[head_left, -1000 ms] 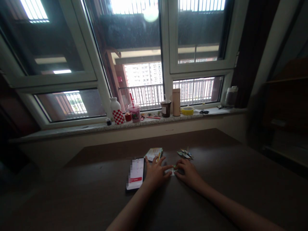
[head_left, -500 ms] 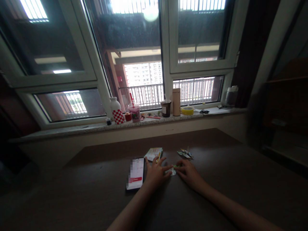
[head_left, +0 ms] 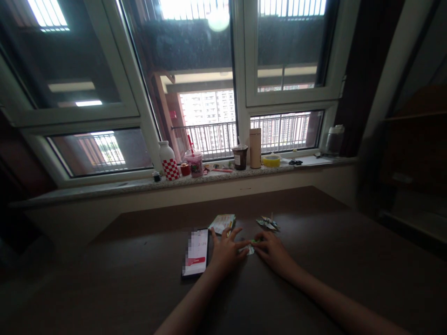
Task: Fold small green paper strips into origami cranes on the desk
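A small piece of folded paper (head_left: 250,251), white with some green, lies on the table between my hands. My left hand (head_left: 225,253) has its index finger and thumb on the paper's left side, while its other fingers spread toward a printed paper pad (head_left: 222,224). From the right, my right hand (head_left: 274,251) pinches the paper's green upper part with bent fingers. Much of the paper is hidden under the fingertips. Beyond my right hand sits a little pile of folded printed paper (head_left: 268,223). Left of my left wrist lies a phone (head_left: 196,253) with a lit screen.
The dark brown table (head_left: 146,284) reaches to a wall below a window sill (head_left: 139,187). Along the sill stand a checkered bottle (head_left: 170,163), a pink cup (head_left: 195,164), a dark cup (head_left: 240,157), a beige flask (head_left: 255,149), yellow tape (head_left: 271,161) and black scissors (head_left: 295,163).
The whole view has shifted very slightly. My hands keep nearly the same pose on the paper, with a little more green showing by the right fingertips.
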`<state>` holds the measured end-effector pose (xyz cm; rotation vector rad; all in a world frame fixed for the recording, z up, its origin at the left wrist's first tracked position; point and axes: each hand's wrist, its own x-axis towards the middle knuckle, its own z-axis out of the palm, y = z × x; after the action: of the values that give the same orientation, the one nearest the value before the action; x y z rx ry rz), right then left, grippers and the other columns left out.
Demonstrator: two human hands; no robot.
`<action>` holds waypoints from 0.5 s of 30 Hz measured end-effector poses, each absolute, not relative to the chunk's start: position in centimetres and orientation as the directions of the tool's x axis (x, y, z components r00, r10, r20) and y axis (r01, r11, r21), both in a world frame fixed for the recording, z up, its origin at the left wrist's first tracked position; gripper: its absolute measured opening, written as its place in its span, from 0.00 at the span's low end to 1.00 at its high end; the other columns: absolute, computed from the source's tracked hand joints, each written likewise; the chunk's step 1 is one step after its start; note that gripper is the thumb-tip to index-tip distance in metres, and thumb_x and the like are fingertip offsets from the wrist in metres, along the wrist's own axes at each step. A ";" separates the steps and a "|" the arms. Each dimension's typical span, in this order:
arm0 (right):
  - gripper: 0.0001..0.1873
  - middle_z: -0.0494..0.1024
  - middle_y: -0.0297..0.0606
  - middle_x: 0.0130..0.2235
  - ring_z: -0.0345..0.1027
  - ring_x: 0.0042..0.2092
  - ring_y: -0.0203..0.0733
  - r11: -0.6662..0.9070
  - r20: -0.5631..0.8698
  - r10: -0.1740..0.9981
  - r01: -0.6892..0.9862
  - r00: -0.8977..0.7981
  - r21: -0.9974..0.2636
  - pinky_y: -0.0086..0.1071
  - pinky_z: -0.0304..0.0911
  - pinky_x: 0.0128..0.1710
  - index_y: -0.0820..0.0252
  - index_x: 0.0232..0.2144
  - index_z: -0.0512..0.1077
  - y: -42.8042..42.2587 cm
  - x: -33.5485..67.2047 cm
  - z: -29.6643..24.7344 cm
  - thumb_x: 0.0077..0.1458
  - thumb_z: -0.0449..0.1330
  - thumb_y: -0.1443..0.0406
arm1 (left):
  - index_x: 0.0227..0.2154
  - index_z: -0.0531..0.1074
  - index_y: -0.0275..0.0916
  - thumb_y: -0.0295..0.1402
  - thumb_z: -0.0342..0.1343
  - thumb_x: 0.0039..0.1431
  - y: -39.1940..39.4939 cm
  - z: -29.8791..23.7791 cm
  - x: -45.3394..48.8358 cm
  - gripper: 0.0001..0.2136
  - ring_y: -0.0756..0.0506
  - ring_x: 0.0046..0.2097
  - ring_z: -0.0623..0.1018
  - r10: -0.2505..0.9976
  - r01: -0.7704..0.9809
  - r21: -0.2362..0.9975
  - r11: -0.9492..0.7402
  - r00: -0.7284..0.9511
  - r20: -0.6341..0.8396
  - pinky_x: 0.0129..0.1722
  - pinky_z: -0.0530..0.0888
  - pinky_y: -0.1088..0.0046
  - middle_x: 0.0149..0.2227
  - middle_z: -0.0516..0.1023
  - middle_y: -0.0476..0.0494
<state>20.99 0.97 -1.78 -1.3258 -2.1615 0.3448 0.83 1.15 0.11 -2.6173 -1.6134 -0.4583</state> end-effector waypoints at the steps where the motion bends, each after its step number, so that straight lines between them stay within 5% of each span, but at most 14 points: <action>1: 0.12 0.75 0.40 0.46 0.66 0.50 0.45 0.472 0.338 0.878 0.728 -0.339 -0.497 0.39 0.61 0.52 0.51 0.42 0.80 0.9 21.0 -1.7 0.60 0.57 0.64 | 0.50 0.71 0.68 0.49 0.51 0.62 1.1 0.1 0.8 0.14 0.33 0.65 0.59 0.869 0.878 0.126 -0.462 0.419 0.263 0.56 0.31 0.24 0.64 0.64 0.53; 15: 0.09 0.75 0.41 0.45 0.66 0.50 0.46 0.434 0.333 0.897 0.723 -0.291 -0.537 0.38 0.59 0.52 0.59 0.38 0.78 1.2 20.8 -1.8 0.55 0.62 0.66 | 0.51 0.69 0.72 0.54 0.46 0.62 0.9 0.7 0.7 0.16 0.32 0.66 0.58 0.877 0.893 0.076 -0.443 0.415 0.243 0.56 0.32 0.25 0.65 0.64 0.54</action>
<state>20.83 1.25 -1.75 -1.3579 -2.0951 0.3787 0.75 0.93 0.73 -2.5865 -1.6207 -0.3829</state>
